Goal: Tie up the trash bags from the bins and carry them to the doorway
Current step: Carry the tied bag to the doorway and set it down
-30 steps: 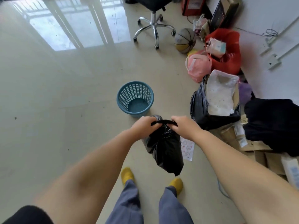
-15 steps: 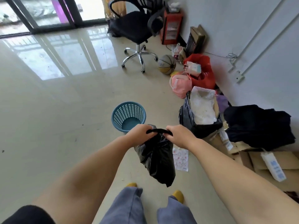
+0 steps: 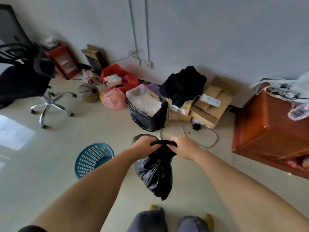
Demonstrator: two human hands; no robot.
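Note:
A small black trash bag (image 3: 156, 174) hangs in the air in front of me, above the floor. My left hand (image 3: 143, 145) grips the left end of its twisted top. My right hand (image 3: 184, 147) grips the right end, and the black strand stretches taut between the two fists. A blue plastic bin (image 3: 91, 159) stands on the floor to the left of the bag, with no liner in it. A second, larger black bag (image 3: 147, 114) sits open on the floor further ahead, stuffed with white material.
An office chair (image 3: 25, 81) stands at the left. Along the wall lie a ball (image 3: 87, 92), pink and red bags (image 3: 117, 84), cardboard boxes (image 3: 205, 108) and dark clothing. A brown wooden cabinet (image 3: 270, 134) is at the right. A grey cable (image 3: 210, 141) loops on the floor.
My view has swung to the right, from the glass doors toward the wall and the cabinet. Both hands keep their grip on the bag's top, and the bin now lies to the left.

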